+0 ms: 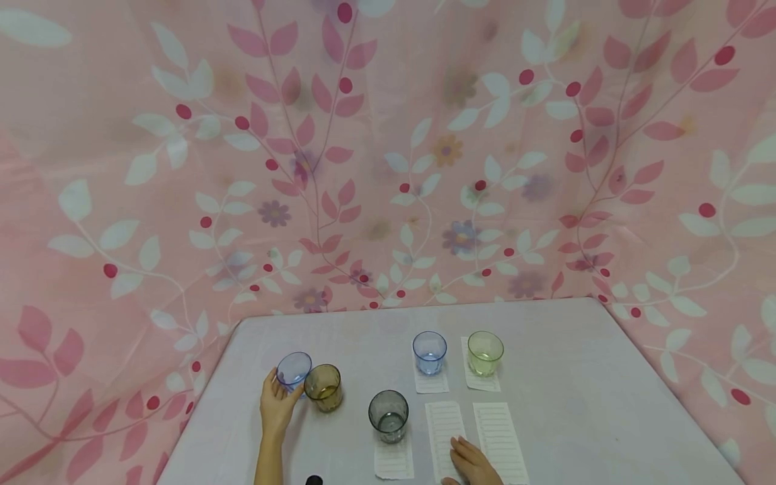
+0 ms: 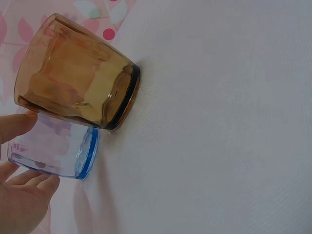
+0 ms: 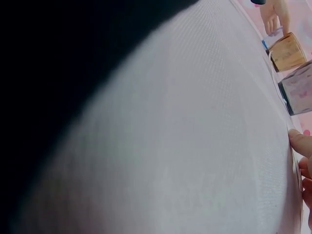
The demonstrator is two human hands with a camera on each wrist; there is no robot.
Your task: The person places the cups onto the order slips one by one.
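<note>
At the table's left, my left hand (image 1: 277,406) holds a clear blue glass (image 1: 294,370) between thumb and fingers. Right beside it stands an amber glass (image 1: 327,392); in the left wrist view this amber glass (image 2: 78,73) partly covers the blue glass (image 2: 53,153). My right hand (image 1: 473,463) lies with extended fingers over a printed paper strip (image 1: 444,426) near the front edge. The right wrist view catches only part of the right hand (image 3: 303,146). Left of that hand, a grey glass (image 1: 389,415) stands on another paper strip (image 1: 393,463).
Farther back, a second blue glass (image 1: 430,353) and a green glass (image 1: 485,353) stand on paper strips. One more strip (image 1: 500,438) lies right of centre. A small black object (image 1: 314,480) shows at the front edge. Floral cloth (image 1: 388,148) hangs behind the white-covered table (image 1: 582,391).
</note>
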